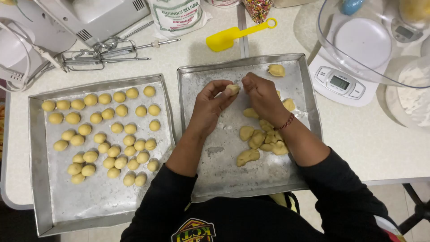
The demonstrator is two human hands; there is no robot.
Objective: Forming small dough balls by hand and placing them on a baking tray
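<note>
Both hands meet over the right metal tray (197,134). My left hand (208,107) and my right hand (262,96) pinch one small piece of pale yellow dough (232,89) between their fingertips. Below my right wrist, rough dough chunks (260,141) lie heaped on the tray, and one more dough chunk (276,70) lies near its far edge. The left metal tray (38,179) holds several rolled dough balls (112,134) in loose rows.
At the back stand a hand mixer (94,18) with loose beaters (103,51), a flour bag (177,15) and a yellow spatula (233,36). A clear bowl (358,49) sits on a white kitchen scale (340,83) at the right, beside a bowl of flour (412,96).
</note>
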